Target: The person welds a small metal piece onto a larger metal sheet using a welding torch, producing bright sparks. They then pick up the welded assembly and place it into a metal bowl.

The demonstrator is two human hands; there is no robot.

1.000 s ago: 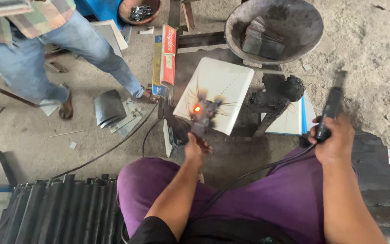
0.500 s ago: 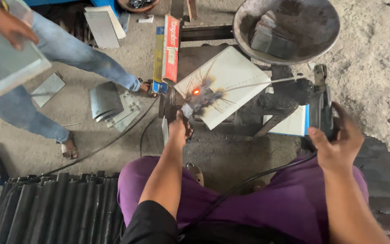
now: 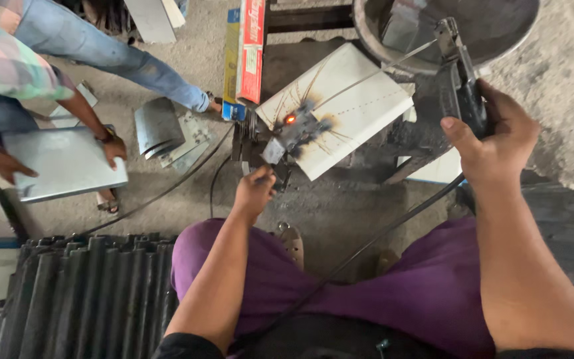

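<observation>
My right hand [image 3: 496,143] grips a black welding electrode holder [image 3: 463,80], raised at the right; its thin rod [image 3: 373,73] points left over a white sheet-metal piece [image 3: 353,100]. On that piece a small dark metal part [image 3: 297,129] shows a glowing orange weld spot with scorch marks around it. My left hand [image 3: 252,193] pinches the lower end of the dark part at the near edge of the white piece. A black cable [image 3: 367,246] runs from the holder across my purple trousers.
Another person in jeans and a checked shirt bends at the left, holding a flat grey metal sheet [image 3: 64,163]. A red and blue box [image 3: 246,53] lies on the floor. A round metal basin [image 3: 499,26] sits top right. Ribbed dark metal pieces [image 3: 81,292] are stacked bottom left.
My right hand has lifted the holder and rod away from the weld. The sparks have died down to a glow. The other person has bent down with a grey sheet at the left.
</observation>
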